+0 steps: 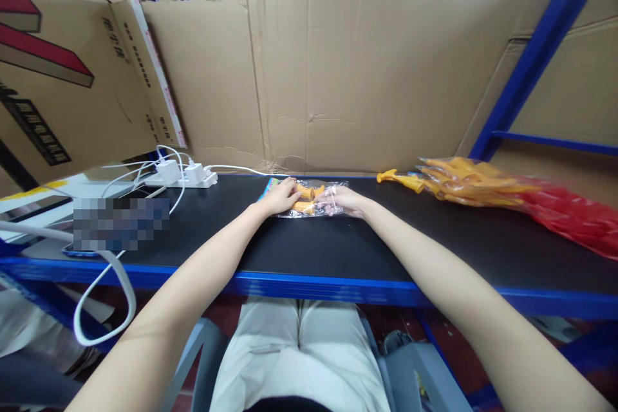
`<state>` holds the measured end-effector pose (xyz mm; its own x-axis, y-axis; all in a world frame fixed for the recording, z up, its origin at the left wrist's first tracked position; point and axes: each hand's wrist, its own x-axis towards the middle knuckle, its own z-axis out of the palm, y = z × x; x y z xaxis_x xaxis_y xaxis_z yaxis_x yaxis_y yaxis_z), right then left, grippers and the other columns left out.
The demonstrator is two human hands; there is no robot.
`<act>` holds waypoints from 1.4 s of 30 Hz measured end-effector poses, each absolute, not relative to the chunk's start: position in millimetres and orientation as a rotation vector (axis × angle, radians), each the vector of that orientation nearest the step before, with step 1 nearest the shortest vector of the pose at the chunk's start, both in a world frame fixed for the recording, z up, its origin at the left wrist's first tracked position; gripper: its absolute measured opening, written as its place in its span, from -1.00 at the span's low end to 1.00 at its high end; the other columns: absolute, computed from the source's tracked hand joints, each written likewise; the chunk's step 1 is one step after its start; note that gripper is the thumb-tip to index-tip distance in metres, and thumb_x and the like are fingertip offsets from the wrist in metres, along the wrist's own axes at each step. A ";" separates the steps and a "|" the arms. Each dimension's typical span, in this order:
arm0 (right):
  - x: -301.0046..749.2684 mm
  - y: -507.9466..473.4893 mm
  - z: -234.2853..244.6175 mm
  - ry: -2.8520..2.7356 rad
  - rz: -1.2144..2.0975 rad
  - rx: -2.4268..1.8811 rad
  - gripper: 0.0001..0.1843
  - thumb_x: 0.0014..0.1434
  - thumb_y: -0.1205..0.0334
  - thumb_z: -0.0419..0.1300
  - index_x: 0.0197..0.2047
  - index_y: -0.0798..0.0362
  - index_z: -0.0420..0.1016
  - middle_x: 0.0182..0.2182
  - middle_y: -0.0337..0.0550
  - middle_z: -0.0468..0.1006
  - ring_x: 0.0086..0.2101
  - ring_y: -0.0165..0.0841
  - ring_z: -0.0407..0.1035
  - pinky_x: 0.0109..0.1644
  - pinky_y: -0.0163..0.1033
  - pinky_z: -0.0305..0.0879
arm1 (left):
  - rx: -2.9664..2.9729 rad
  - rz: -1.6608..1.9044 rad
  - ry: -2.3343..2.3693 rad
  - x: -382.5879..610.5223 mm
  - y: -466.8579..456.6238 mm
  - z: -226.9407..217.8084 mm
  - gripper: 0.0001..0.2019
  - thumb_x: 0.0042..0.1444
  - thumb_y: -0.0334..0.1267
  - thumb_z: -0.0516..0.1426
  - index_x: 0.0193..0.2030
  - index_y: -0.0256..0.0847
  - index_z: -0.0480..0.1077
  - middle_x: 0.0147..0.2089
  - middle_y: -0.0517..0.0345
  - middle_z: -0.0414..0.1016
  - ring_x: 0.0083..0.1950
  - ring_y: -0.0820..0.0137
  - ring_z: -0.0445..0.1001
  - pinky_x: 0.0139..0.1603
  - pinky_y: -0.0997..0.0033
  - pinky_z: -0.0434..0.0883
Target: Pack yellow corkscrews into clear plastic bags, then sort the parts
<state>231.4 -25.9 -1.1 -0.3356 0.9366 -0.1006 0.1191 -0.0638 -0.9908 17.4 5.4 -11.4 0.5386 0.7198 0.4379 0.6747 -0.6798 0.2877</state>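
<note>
A clear plastic bag [333, 188] lies flat on the black tabletop in front of me, with orange plastic toy pieces [304, 206] inside. A blue-green printed part [268, 187] shows at its left end. My left hand [280, 196] rests over that end, its fingers closed on the bag and against the orange pieces. At the other end, my right hand [345, 200] has its fingers curled in the glinting film, close to the ends of the pieces. The film and glare partly hide the right fingertips, so I cannot tell whether they also grip a piece.
To the right lie a loose orange toy piece [400, 179], bagged orange pieces [463, 183] and a red bagged bundle [572, 212]. A white power strip [193, 176] with cables and a blurred-out phone-like item [120, 224] are at left. Cardboard [338, 77] walls the back; a blue edge [328, 286] runs in front.
</note>
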 end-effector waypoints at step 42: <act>396.2 16.2 -23.5 -1.506 -0.546 -2.166 -0.52 0.05 0.35 -0.03 0.05 0.28 0.34 0.04 0.14 0.34 0.10 -0.13 0.14 0.18 -0.02 -0.03 | 2.463 0.765 1.396 -4.3 15.8 -10.8 -0.88 0.09 -0.25 -0.01 -0.44 -0.17 0.16 -0.34 0.15 0.34 -0.18 0.35 0.37 -0.14 0.41 0.30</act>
